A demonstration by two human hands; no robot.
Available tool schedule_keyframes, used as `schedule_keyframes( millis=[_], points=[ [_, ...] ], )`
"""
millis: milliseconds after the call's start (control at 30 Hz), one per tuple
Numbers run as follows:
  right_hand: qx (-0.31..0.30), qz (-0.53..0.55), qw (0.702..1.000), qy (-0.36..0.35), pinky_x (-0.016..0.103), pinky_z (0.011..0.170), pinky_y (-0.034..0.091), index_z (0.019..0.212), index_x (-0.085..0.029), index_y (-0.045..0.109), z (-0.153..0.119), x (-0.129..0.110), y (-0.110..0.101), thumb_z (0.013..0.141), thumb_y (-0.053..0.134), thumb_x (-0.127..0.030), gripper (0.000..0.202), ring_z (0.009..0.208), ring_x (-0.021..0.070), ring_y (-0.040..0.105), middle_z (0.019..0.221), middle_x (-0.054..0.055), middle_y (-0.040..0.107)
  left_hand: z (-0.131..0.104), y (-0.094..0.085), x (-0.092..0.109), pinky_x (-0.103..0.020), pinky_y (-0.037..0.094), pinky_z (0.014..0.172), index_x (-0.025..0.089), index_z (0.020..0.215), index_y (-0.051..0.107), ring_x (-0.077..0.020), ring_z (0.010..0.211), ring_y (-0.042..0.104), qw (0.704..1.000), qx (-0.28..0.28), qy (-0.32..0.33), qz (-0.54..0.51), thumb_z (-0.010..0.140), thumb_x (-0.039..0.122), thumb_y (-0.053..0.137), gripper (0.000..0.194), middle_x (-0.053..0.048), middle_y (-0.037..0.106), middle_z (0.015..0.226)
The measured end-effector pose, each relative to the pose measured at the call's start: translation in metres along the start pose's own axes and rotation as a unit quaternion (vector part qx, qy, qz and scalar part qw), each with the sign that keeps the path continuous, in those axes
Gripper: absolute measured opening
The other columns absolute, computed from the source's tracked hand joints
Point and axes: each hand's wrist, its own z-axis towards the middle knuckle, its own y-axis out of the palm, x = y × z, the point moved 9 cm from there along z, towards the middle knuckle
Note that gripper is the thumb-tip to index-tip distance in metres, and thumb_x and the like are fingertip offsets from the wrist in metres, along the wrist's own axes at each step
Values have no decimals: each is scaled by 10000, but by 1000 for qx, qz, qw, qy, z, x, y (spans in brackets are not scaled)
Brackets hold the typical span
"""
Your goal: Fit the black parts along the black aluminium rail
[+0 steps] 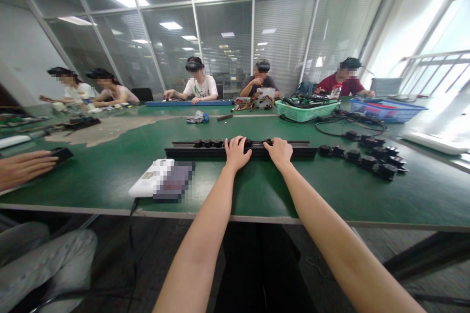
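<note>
- The left hand (238, 154) lies over the long black rail (194, 153), its fingers bent and a little apart; I cannot tell whether they grip anything.
- The right hand (280, 150) is farther right along the same rail, thumb and fingertips brought near each other at a small black block; I cannot tell whether it is pinched.
- The rail lies sideways on the green table (279, 195), in front of the person.
- More black blocks (207, 143) sit in a row on the rail, left of the left hand.
- Loose black pieces (367, 162) lie on the table just beyond the rail's right end.
- Nearer the table edge, left of the left forearm, a white case (143, 186) lies against a dark flat item (176, 188), partly blurred out.
- At the far left, a co-worker's hand (25, 168) rests over a black object (64, 154).
- Across the table are a green basket (306, 113), a blue basket (396, 113) and five seated people.
</note>
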Motion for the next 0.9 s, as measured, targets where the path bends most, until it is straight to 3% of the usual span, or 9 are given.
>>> schedule_keyframes(
  millis=[900],
  points=[
    [-5, 6, 1000, 30, 357, 915, 482, 1106, -123, 721, 2, 6, -1, 970, 557, -444, 385, 1069, 291, 711, 1100, 193, 746, 1, 1, 0, -549, 64, 1305, 264, 1430, 550, -277, 1453, 421, 1000, 1, 0, 1, 919, 385, 548, 526, -77, 523, 1519]
  ],
)
